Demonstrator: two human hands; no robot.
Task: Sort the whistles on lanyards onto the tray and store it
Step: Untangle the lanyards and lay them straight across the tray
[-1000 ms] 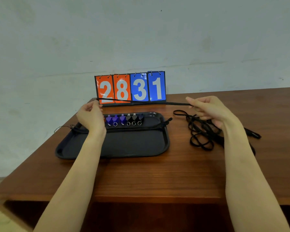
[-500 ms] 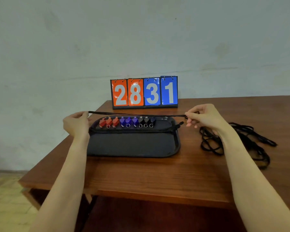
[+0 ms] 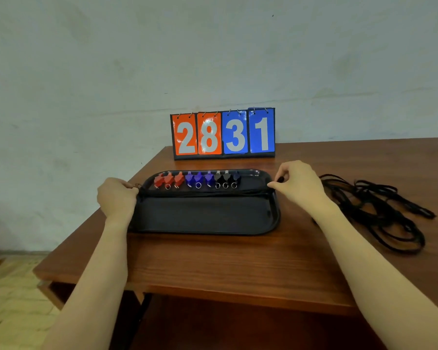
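A black tray (image 3: 205,218) lies on the wooden table (image 3: 225,261). Along its far edge stands a row of whistles: three red (image 3: 168,180), three blue (image 3: 199,178) and three black (image 3: 225,178). A black lanyard (image 3: 202,192) is stretched straight across the tray just in front of the row, lying low on other lanyards there. My left hand (image 3: 116,198) grips its left end at the tray's left rim. My right hand (image 3: 299,184) pinches its right end at the tray's right rim.
A tangle of loose black lanyards (image 3: 379,210) lies on the table to the right of my right arm. A flip scoreboard (image 3: 223,133) reading 2831 stands behind the tray against the wall. The table's left edge drops to a tiled floor (image 3: 13,294).
Both hands have lowered the taut lanyard from above the tray down onto it, in front of the whistle row. The camera view has shifted left.
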